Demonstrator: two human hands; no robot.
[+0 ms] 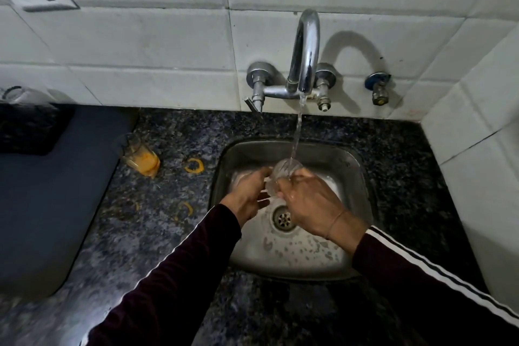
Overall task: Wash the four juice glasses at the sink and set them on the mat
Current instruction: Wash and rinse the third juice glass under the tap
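Glass (pixel 286 170): frame centre, over sink (pixel 362 185), under tap (pixel 304 50) stream | left hand (pixel 248 194): fingers curled round glass | right hand (pixel 311 205): gripping glass from the right | second glass (pixel 140 156): orange residue, centre-left on counter (pixel 174 222) | mat (pixel 53 196): left of frame.

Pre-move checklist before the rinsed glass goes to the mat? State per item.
1. Glass under the water stream: ok.
2. Grip: left hand and right hand both around it: ok.
3. Juice residue gone from the glass: cannot tell.
4. Bare spot on the mat: ok.
5. Dirty glass with orange juice waits on the counter: not ok.
6. Orange ring stains on the counter: not ok.
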